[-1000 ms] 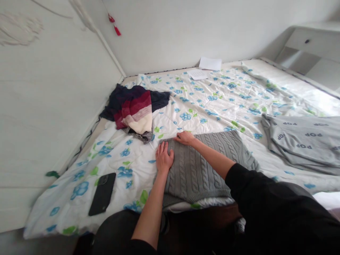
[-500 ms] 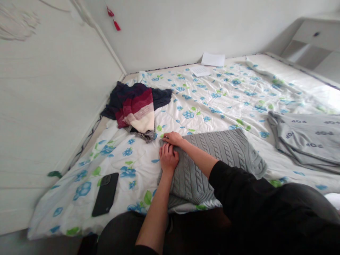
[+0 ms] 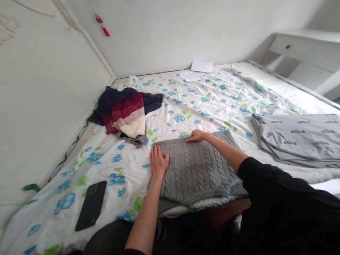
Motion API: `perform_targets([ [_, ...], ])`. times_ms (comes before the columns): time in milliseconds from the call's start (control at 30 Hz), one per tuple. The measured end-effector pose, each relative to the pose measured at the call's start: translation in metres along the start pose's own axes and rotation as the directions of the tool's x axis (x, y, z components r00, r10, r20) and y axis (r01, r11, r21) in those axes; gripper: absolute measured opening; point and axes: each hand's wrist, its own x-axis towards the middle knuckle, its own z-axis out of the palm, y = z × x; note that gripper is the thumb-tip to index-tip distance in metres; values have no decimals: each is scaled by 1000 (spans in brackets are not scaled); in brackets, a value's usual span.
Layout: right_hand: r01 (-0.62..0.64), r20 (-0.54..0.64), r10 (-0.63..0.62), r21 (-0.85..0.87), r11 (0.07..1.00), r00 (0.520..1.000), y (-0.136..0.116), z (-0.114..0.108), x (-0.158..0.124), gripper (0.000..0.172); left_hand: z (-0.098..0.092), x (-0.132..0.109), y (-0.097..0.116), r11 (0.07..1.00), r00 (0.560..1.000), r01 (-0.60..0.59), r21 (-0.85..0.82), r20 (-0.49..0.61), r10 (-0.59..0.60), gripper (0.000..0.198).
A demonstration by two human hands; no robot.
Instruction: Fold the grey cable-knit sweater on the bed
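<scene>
A grey cable-knit sweater [image 3: 186,173] lies folded in a rough rectangle at the near edge of the bed. My left hand [image 3: 158,160] rests flat on its left end, fingers extended toward the far left corner and thumb apart. Along the sweater's far edge, near the middle, is my right hand [image 3: 198,136]. Its thumb lies on the knit and is spread from the fingers, which touch the edge and are partly hidden.
A striped navy, maroon and cream garment [image 3: 127,113] lies crumpled at the far left. A black phone [image 3: 91,205] is at the near left. Folded grey fabric printed "POP" [image 3: 300,138] lies right. Papers [image 3: 202,66] sit by the wall, on the flowered sheet [image 3: 127,205].
My right hand has slid rightward along the sweater's far edge, away from my left hand. My left hand stays on the left end, its fingers flatter. The view has shifted right.
</scene>
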Motion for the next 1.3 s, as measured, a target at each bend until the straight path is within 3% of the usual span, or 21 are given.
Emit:
perform_targets([
  [100, -60, 55, 58, 43, 997, 997, 50, -7, -19, 84, 1, 3, -2, 1000, 1000, -2, -6, -13, 2, 76],
  [300, -162, 107, 147, 149, 975, 983, 140, -17, -58, 65, 0, 5, -4, 1000, 1000, -4, -23, -4, 4, 77],
  [467, -258, 101, 237, 339, 905, 966, 200, -14, -98, 54, -4, 7, -2, 1000, 1000, 4, -22, 16, -3, 78],
  [600, -271, 14, 369, 703, 658, 929, 216, 9, -139, 66, -5, 9, -1, 1000, 1000, 6, -23, 20, -6, 79],
  [700, -235, -13, 443, 834, 499, 896, 214, 21, -155, 75, -6, 11, -2, 1000, 1000, 7, -23, 27, -7, 79],
  [800, -264, 12, 497, 859, 440, 868, 212, 21, -157, 78, -5, 12, -2, 1000, 1000, 6, -25, 17, -5, 79],
  [933, -376, 54, 611, 830, 412, 790, 220, 16, -157, 72, -4, 14, -3, 1000, 1000, 5, -31, -4, -5, 78],
  [1033, -397, 46, 609, 797, 455, 792, 228, 16, -157, 67, -4, 14, -2, 999, 1000, 11, -35, -2, -11, 79],
  [1167, -365, -15, 492, 651, 666, 870, 228, 12, -149, 72, -5, 13, 0, 998, 1000, 11, -58, -22, -13, 79],
  [1300, -295, -145, 401, 465, 835, 905, 216, 6, -137, 77, -6, 13, 0, 999, 1000, 12, -50, -16, -13, 78],
])
